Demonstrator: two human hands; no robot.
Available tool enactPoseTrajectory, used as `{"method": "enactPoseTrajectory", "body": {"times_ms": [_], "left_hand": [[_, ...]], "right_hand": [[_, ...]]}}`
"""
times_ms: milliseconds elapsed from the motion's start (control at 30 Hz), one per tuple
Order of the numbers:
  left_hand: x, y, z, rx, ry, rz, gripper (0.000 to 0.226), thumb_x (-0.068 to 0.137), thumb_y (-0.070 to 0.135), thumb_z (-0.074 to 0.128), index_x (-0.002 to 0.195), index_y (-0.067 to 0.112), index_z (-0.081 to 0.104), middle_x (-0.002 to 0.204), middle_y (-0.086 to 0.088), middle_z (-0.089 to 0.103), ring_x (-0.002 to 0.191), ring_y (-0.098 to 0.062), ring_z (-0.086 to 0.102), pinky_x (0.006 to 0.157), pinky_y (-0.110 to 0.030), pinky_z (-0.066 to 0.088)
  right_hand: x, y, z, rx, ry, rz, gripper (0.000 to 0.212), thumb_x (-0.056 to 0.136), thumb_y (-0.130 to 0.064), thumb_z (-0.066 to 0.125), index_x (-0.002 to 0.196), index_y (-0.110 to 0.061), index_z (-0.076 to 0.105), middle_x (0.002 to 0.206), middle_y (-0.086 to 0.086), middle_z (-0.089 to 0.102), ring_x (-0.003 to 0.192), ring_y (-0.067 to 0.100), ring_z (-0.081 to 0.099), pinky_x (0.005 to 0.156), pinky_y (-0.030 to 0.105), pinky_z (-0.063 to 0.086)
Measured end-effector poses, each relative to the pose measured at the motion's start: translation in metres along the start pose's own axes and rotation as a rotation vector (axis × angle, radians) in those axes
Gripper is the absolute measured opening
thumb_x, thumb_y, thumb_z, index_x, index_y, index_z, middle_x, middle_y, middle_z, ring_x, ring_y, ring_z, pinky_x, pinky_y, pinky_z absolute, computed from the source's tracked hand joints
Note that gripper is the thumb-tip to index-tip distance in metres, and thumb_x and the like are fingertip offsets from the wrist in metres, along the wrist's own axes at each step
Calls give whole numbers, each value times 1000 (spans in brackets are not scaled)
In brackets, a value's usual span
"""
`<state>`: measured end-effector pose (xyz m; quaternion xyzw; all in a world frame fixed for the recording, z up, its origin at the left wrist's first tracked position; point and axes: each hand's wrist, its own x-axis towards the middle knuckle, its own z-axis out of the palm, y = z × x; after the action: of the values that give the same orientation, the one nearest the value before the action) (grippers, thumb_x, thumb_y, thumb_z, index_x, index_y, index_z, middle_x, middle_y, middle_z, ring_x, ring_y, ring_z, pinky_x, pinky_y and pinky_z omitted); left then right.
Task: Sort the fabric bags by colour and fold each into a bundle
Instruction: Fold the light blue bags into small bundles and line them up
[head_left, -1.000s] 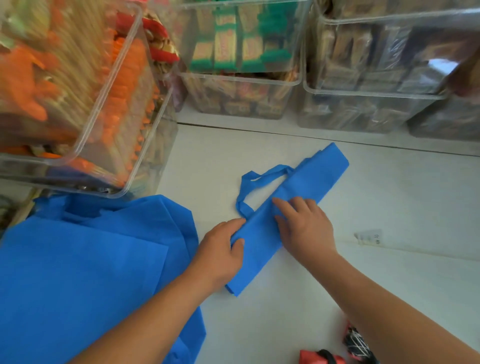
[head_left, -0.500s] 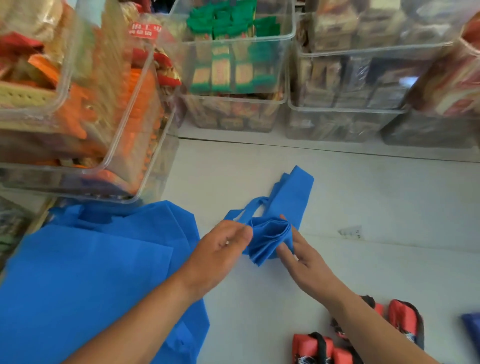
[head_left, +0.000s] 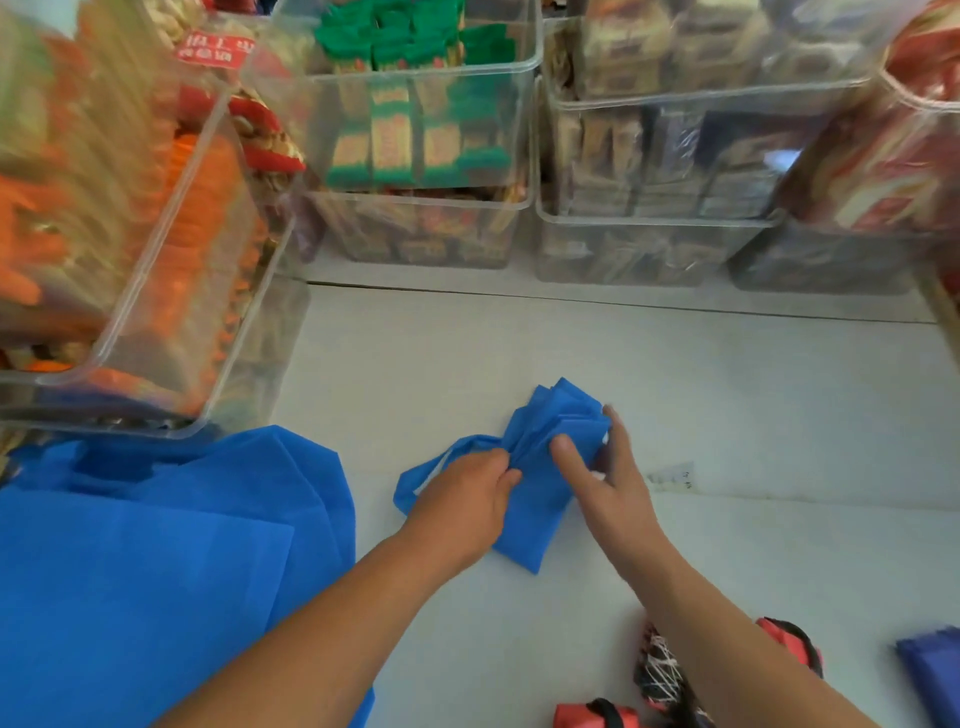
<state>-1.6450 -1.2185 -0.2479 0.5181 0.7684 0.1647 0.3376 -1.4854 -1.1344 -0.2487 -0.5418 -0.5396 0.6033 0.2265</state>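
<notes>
Head view. We record one folded blue bag (head_left: 540, 467) on the white table (head_left: 727, 395) between our hands. It is shorter and more pleated than half a second ago, its far tail drawn in and its handle loop trailing left. Left hand (head_left: 462, 499): fingers curled, pinching the folds. Right hand (head_left: 608, 478): fingers wrapped round the far end, gripping it. Adjacent: flat blue bags (head_left: 156, 545) at left, red bundles (head_left: 789, 644) below.

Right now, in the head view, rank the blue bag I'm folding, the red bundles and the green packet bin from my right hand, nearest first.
1. blue bag: held in the right hand.
2. red bundles: bottom edge, beside the forearm.
3. green packet bin: at the back, left of centre.
</notes>
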Motion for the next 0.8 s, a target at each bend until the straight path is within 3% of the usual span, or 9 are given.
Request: {"method": "enactPoseTrajectory", "body": {"times_ms": [67, 100, 233, 300, 433, 533, 600, 700, 800], "left_hand": [[19, 0, 5, 89, 14, 15, 24, 108, 34, 42, 94, 17, 50, 101, -4, 55, 92, -26, 56, 83, -42, 48], [25, -3, 7, 103, 26, 5, 23, 107, 35, 44, 96, 16, 50, 106, -6, 54, 95, -27, 56, 84, -42, 48], [34, -16, 11, -22, 90, -26, 25, 101, 40, 59, 101, 16, 54, 101, 0, 53, 87, -24, 55, 82, -44, 48], [35, -15, 7, 55, 89, 1, 26, 101, 44, 56, 102, 19, 54, 97, 2, 57, 88, -23, 57, 80, -44, 49], [25, -29, -7, 334, 115, 112, 37, 100, 61, 43, 95, 26, 56, 88, 8, 59, 83, -17, 59, 70, -38, 48], [15, -58, -21, 330, 248, 326, 32, 100, 50, 48, 104, 23, 66, 90, 8, 57, 83, -19, 59, 67, -38, 53], [11, -65, -27, 312, 353, 462, 33, 99, 37, 59, 124, 16, 66, 116, 1, 61, 106, -23, 61, 87, -43, 57], [4, -55, -22, 410, 233, 628, 62, 99, 50, 60, 148, 12, 53, 160, -8, 42, 151, -28, 35, 124, -45, 28], [5, -55, -1, 610, 14, 611, 82, 97, 71, 43, 162, 23, 29, 172, 1, 15, 159, -15, 4, 126, -44, 10]], "right_hand": [[31, 0, -6, -205, 53, -18, 73, 95, -52, 66, 157, -36, 31, 137, -11, 53, 108, 11, 62, 94, 35, 53], [45, 0, -9, -295, 46, -19, 71, 96, -51, 65, 156, -33, 34, 141, -9, 45, 108, 12, 60, 93, 34, 51], [83, 3, -12, -668, -12, -101, 51, 95, -58, 61, 141, -37, 52, 133, -10, 42, 104, 10, 56, 84, 31, 47], [90, 5, -9, -825, -2, -124, 46, 96, -64, 54, 137, -43, 54, 129, -11, 40, 104, 12, 58, 78, 33, 47], [94, 8, -2, -844, 76, -133, 35, 97, -64, 50, 124, -43, 59, 120, -11, 39, 98, 14, 56, 71, 31, 43], [101, 7, 1, -811, 81, -134, 31, 98, -63, 50, 119, -42, 59, 115, -11, 40, 96, 15, 56, 70, 31, 42], [106, 5, 1, -804, 64, -122, 31, 98, -63, 52, 119, -42, 59, 115, -11, 40, 96, 15, 57, 71, 32, 44], [109, 7, 2, -791, 51, -140, 32, 96, -63, 54, 120, -42, 60, 115, -11, 42, 93, 15, 59, 72, 33, 49], [113, 8, 4, -739, 20, -159, 32, 96, -59, 58, 120, -37, 63, 115, -10, 44, 89, 15, 59, 72, 32, 46]]}}
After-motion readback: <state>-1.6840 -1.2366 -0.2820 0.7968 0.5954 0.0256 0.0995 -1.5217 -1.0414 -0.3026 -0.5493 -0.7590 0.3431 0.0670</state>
